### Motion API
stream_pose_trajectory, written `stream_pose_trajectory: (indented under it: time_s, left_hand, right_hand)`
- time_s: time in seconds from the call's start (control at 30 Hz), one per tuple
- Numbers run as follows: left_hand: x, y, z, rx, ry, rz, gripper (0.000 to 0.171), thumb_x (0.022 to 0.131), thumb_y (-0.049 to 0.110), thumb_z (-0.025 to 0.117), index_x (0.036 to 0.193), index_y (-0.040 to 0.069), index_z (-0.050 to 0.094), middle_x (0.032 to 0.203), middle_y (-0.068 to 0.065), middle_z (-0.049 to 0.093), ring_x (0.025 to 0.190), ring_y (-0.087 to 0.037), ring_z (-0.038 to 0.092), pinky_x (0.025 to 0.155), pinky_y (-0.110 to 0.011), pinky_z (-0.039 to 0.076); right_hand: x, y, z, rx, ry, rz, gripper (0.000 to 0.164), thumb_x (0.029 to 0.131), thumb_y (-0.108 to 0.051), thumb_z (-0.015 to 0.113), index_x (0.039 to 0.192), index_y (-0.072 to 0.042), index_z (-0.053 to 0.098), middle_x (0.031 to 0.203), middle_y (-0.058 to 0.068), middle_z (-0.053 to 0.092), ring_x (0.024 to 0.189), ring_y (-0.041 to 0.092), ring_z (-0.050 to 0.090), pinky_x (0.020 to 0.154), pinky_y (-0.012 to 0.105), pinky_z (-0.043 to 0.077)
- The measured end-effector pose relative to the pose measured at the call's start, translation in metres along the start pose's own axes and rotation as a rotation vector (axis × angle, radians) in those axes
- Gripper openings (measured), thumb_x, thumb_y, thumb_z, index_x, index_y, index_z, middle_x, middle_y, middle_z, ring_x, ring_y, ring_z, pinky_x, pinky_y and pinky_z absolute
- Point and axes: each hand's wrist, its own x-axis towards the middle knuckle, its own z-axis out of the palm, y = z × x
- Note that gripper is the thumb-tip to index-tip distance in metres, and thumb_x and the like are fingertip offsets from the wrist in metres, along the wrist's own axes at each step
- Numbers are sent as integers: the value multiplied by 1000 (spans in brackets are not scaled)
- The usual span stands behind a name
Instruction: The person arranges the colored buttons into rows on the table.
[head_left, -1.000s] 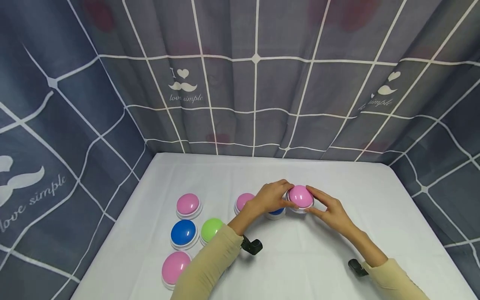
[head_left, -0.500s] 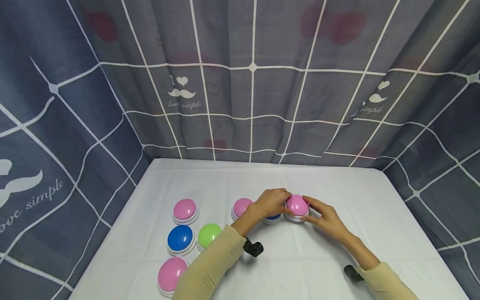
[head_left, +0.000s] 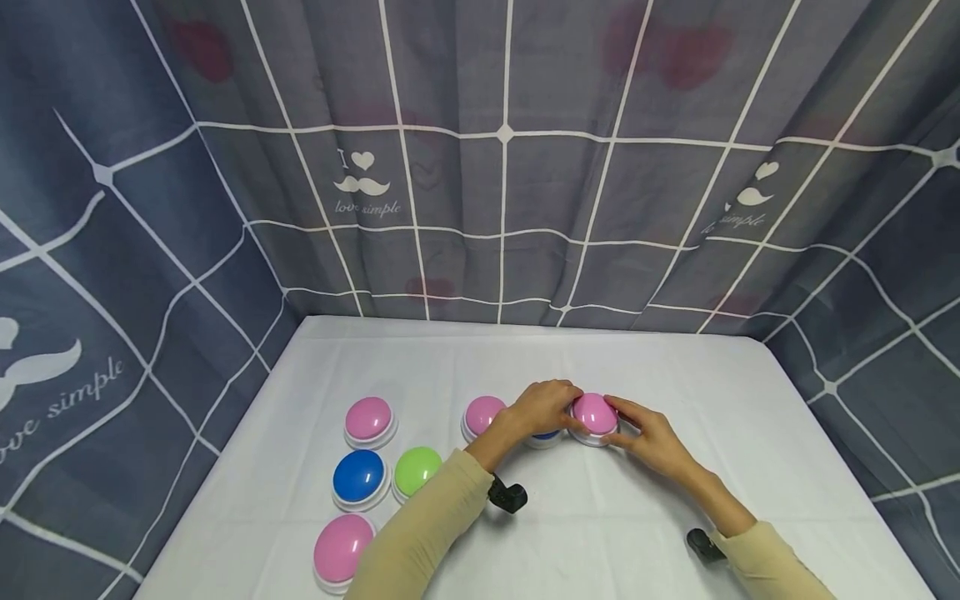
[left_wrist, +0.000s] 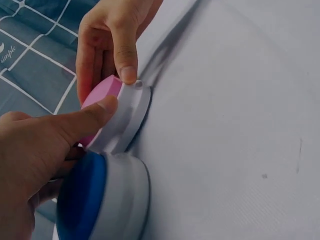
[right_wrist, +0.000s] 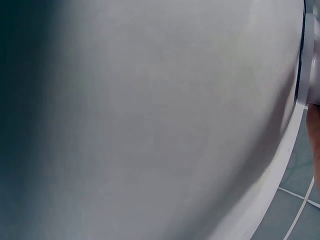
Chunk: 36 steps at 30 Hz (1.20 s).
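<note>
A push button (head_left: 595, 414) with a pink dome and white base stands on the white-covered table in the head view. My left hand (head_left: 540, 408) grips its left side, and my right hand (head_left: 652, 440) pinches its right side between thumb and fingers. In the left wrist view, both thumbs lie against the white base, which rests on the cloth. Right beside it stands a blue push button (left_wrist: 82, 200), mostly covered by my left hand in the head view. At the right wrist view's edge, only some of the white base (right_wrist: 306, 65) and a bit of my hand show.
Another pink button (head_left: 483, 414) stands left of my left wrist. Further left are a pink button (head_left: 368, 418), a blue one (head_left: 358, 475), a green one (head_left: 417, 470) and a larger pink one (head_left: 342, 547) beside my left sleeve. A grey checked curtain (head_left: 465, 183) surrounds the table (head_left: 637, 533).
Both hands have lowered the pink push button slightly, down beside the blue one. The head view has tilted a little; over the last half second the hands barely move.
</note>
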Motion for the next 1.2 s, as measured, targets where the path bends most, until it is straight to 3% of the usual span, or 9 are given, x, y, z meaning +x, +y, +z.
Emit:
stream_pose_trajectory:
  time_s: [0.4, 0.93, 1.07, 1.2]
  left_hand:
    - [-2, -3, 4, 1, 27, -2, 58, 81, 49, 79, 125, 14, 67, 111, 3, 66, 100, -9, 62, 83, -24, 51]
    - [-6, -1, 5, -11, 50, -24, 58, 82, 51, 78, 127, 16, 65, 119, 1, 63, 105, -11, 62, 85, -28, 52]
    - [-13, 2, 0, 3, 62, -26, 69, 84, 53, 74, 137, 11, 58, 132, -3, 59, 117, -14, 58, 93, -29, 51]
    - [-29, 3, -20, 34, 96, -36, 75, 85, 55, 72, 142, 9, 53, 138, -5, 56, 124, -16, 55, 97, -31, 49]
  right_hand:
    - [2, 0, 1, -38, -25, 76, 67, 79, -11, 84, 136, 5, 54, 135, 22, 57, 125, 41, 53, 99, 53, 45]
    - [4, -2, -1, -61, -45, 63, 68, 79, -7, 83, 137, 6, 52, 135, 24, 56, 124, 43, 53, 99, 53, 45]
    - [3, -1, -3, -92, -60, 52, 70, 78, -12, 85, 137, 7, 52, 135, 24, 57, 123, 43, 54, 98, 56, 45]
    - [2, -7, -4, -144, -75, 45, 78, 77, -20, 86, 140, 6, 49, 138, 24, 54, 127, 44, 50, 101, 59, 42]
